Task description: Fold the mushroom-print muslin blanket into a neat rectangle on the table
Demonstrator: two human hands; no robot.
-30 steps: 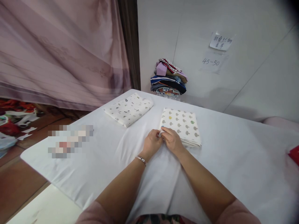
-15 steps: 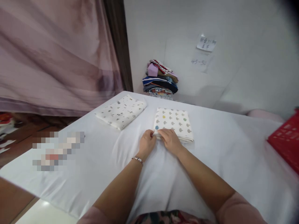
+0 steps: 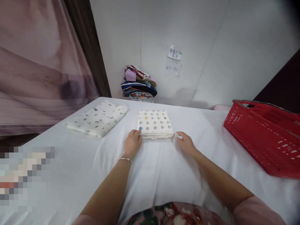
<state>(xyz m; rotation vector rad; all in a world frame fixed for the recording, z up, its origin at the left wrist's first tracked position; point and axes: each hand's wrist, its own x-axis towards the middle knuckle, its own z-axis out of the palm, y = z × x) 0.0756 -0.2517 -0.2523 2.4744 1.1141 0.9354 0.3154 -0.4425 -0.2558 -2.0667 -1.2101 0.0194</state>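
Observation:
A white cloth with grey tree-like prints (image 3: 155, 122), folded into a neat square, lies flat in front of me. My left hand (image 3: 133, 143) is at its near left corner, fingers closed on the edge. Just off the near right corner is my right hand (image 3: 185, 142), its thumb and fingers apart and nothing between them. The cloth's folded layers show along the near edge. Farther left on the white-covered table (image 3: 150, 168) lies a second folded white cloth with small scattered prints (image 3: 98, 118), touched by neither hand.
On the right stands a red plastic basket (image 3: 262, 134) with a metal handle. A stack of folded clothes (image 3: 139, 82) rises behind the table's far edge by the wall. Handwritten paper notes (image 3: 174, 54) hang there. A blurred-out patch covers something at the left.
My right hand has moved from the cloth's near left part to beyond its near right corner. The left hand stays at the left corner. My view has turned right, bringing more of the basket in.

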